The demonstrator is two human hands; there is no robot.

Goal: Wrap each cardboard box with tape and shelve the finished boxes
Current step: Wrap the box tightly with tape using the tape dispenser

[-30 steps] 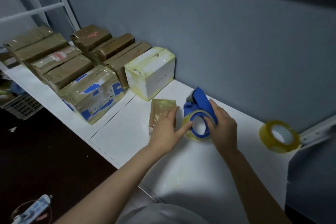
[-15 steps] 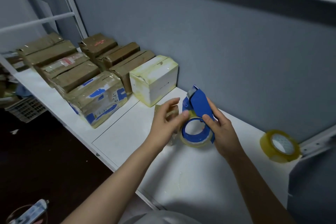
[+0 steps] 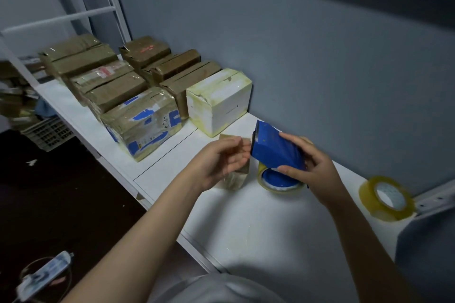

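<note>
Small cardboard box (image 3: 235, 179) looks light, thin, tape-slick; take it by the edges. Right hand (image 3: 315, 165) grips tape dispenser (image 3: 275, 150); left hand (image 3: 219, 162) half-curled, hold unclear.

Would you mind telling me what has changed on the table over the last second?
The right hand, gripping the blue tape dispenser, has tipped it up, cutter end towards the left hand. The left hand has drawn back from the roll; whether it pinches tape is unclear. The small packet, the taped boxes and the spare tape roll stayed put.
</note>
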